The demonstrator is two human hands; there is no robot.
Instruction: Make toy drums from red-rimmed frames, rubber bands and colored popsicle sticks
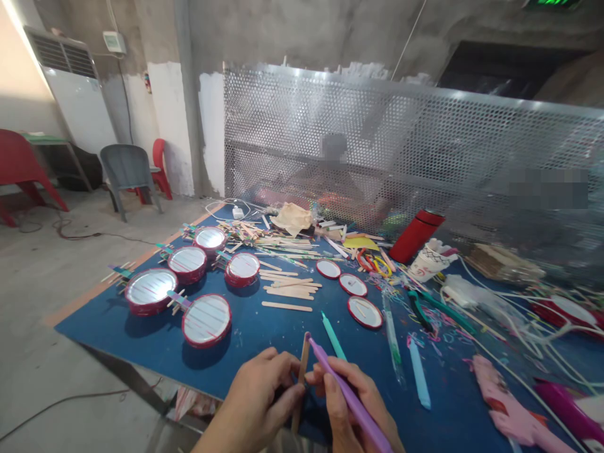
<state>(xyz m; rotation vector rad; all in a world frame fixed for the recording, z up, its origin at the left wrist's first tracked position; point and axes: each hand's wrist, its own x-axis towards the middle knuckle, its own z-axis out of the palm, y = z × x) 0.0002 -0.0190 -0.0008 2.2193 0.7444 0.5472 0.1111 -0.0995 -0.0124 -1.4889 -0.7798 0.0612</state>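
Observation:
My left hand [257, 402] pinches a flat wooden craft stick [302, 368], holding it upright near the front edge of the blue table [264, 330]. My right hand [349, 402] is closed round a purple pen [342, 393], and its fingertips also touch the stick. The pen's tip sits against the top of the stick. Both hands are together at the bottom centre of the view.
Several small red-rimmed drums [206, 319] stand at the left, three red lids [364, 312] in the middle, loose sticks [287, 289] behind. Teal pens [333, 336], a red bottle [416, 234], a paper cup [428, 263] and white cables lie right. A perforated metal screen [401, 145] backs the table.

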